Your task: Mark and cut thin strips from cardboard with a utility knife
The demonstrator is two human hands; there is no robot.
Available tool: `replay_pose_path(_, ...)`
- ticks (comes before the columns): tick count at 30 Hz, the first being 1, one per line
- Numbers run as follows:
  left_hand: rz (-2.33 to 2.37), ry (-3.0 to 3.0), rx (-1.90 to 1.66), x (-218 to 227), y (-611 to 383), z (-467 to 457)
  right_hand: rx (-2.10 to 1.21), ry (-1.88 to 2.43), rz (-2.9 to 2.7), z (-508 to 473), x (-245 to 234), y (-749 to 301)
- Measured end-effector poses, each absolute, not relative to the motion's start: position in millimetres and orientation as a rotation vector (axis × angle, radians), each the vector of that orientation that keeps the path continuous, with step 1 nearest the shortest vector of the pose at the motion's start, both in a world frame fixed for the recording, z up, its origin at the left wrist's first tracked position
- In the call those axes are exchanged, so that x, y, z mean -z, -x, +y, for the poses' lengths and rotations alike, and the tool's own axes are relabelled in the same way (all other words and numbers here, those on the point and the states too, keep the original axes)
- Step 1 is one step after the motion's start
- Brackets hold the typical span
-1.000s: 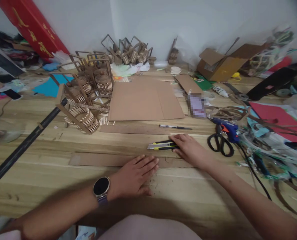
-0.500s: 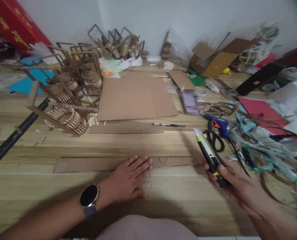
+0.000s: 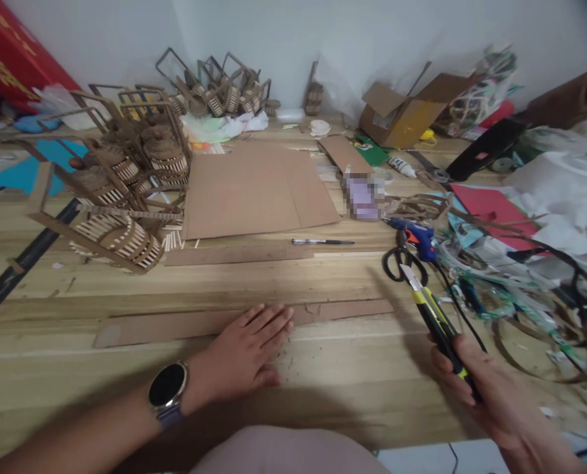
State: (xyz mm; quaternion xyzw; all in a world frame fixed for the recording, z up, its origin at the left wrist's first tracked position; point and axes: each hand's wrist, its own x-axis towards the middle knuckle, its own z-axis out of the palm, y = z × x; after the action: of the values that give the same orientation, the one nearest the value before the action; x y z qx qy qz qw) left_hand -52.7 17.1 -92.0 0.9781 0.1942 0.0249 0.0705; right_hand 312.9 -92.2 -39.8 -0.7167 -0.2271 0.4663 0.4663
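Observation:
My left hand (image 3: pixel 246 349) lies flat with fingers stretched out, pressing on a long cardboard strip (image 3: pixel 174 324) that runs across the wooden table (image 3: pixel 323 375). A black watch sits on that wrist. My right hand (image 3: pixel 475 385) is at the lower right, lifted off the table, closed round the handle of a yellow and black utility knife (image 3: pixel 431 309). The knife's blade end points up and away, towards the black scissors (image 3: pixel 396 263).
A large cardboard sheet (image 3: pixel 258 191) and a second strip (image 3: pixel 234 253) with a pen (image 3: pixel 323 241) lie beyond. Stick-built lantern frames (image 3: pixel 120 191) crowd the left. A blue glue gun (image 3: pixel 416 234), cables, red paper and an open box (image 3: pixel 402 118) clutter the right.
My right hand picked the knife up off the strip and drew it back to the lower right. The left hand stayed flat on the strip. The view shifted right.

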Motion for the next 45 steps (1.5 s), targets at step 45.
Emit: replay_pose_path(45,0.353,-3.006,-0.331,81.6,-77.0,64.1,-0.222,2.121,-1.912,-98.4,72.1,-383.4)
